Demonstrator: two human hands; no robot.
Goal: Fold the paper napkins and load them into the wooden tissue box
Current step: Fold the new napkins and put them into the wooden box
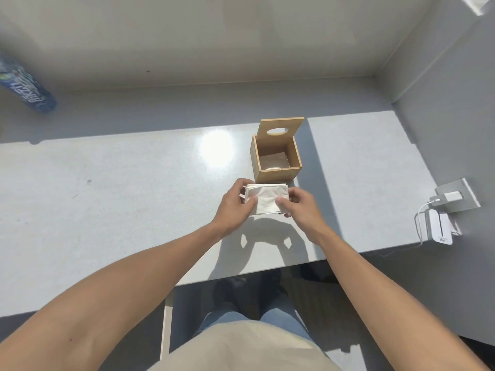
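Observation:
A stack of white paper napkins (pixel 266 198) is held just above the grey table (pixel 120 196), right in front of the wooden tissue box (pixel 277 174). My left hand (pixel 237 206) grips the stack's left side, and my right hand (pixel 298 207) holds its right side with thumb on top. The box stands open. Its lid (pixel 281 129), with an oval hole, is tilted up at the back. Inside, the bottom of the box shows a pale, shiny layer that I cannot identify.
A blue-labelled bottle (pixel 26 87) lies at the far left by the wall. At the table's right edge sit a white charger (pixel 452 196) on a socket plate, a cable and a small white device (pixel 439 227). Walls close the back and right.

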